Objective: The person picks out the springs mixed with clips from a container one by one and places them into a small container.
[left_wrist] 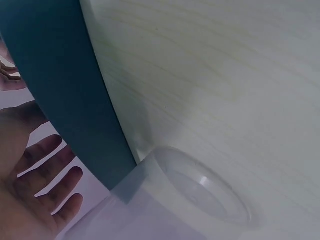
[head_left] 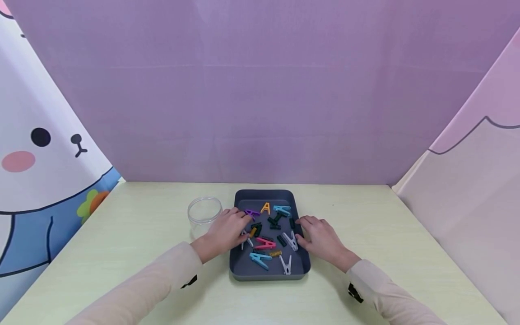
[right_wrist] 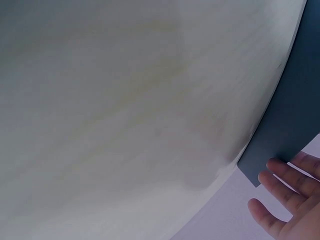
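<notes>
A dark grey rectangular tray with rounded corners and smooth upright walls [head_left: 268,277] is set on the pale, wood-grained counter [head_left: 353,216], its short front edge turned toward the person. Across its flat floor are scattered A-shaped clips: purple [head_left: 253,212], orange [head_left: 265,207], light blue [head_left: 260,259], pink-red [head_left: 266,243] and white [head_left: 286,265]. Among them are strewn ribbed dark green coils [head_left: 275,227] and a yellow coil [head_left: 276,253]. The left hand [head_left: 227,229] is held across the tray's left rim, fingers loosely bent, released, its fingertips just beside the purple clip. The right hand [head_left: 322,238] is held at the right rim, fingers loosely extended, likewise released; whether the wall is touched cannot be told. Just beyond the left hand, a transparent round container with a ringed rim [head_left: 195,222] is stood near the tray's left edge. Broad room is left on the counter to the right and in front. The far edge is bounded by a lightly creased purple sheet [head_left: 260,113], the sides by printed panels [head_left: 40,180].
</notes>
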`<action>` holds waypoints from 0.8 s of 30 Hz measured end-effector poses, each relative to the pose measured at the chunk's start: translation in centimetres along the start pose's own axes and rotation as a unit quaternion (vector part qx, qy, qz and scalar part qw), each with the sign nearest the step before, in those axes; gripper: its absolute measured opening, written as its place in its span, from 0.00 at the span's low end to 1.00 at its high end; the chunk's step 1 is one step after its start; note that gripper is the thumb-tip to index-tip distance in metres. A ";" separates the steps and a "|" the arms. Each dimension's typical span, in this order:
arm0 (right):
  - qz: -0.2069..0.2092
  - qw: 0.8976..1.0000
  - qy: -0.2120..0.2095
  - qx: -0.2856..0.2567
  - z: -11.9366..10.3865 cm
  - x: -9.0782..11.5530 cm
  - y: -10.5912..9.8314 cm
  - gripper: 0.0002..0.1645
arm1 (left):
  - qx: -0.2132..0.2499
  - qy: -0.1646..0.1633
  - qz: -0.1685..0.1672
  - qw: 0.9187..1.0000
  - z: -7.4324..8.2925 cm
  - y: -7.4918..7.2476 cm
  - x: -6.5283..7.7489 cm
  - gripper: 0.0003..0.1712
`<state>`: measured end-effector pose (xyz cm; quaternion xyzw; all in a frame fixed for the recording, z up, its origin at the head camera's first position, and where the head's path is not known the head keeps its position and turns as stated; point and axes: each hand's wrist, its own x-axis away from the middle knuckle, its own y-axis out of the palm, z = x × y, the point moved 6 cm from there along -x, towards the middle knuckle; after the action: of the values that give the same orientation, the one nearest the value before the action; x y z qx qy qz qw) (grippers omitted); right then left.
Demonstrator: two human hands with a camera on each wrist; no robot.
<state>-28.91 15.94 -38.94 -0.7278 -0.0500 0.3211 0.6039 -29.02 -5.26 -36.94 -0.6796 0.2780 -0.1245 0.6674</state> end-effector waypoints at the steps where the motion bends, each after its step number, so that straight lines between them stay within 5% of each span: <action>1: -0.001 1.000 0.001 0.000 0.0 0.0 0.0 0.19 | 0.005 -0.002 -0.004 1.000 0.0 0.1 -0.1 0.23; 24: 0.007 1.000 0.008 0.000 -0.1 0.0 0.0 0.20 | 0.062 -0.007 -0.037 0.997 -0.3 2.6 -1.8 0.16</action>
<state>-28.88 15.83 -38.95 -0.7307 -0.0403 0.3199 0.6018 -31.19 -4.37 -39.07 -0.6474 0.2400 -0.1611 0.7052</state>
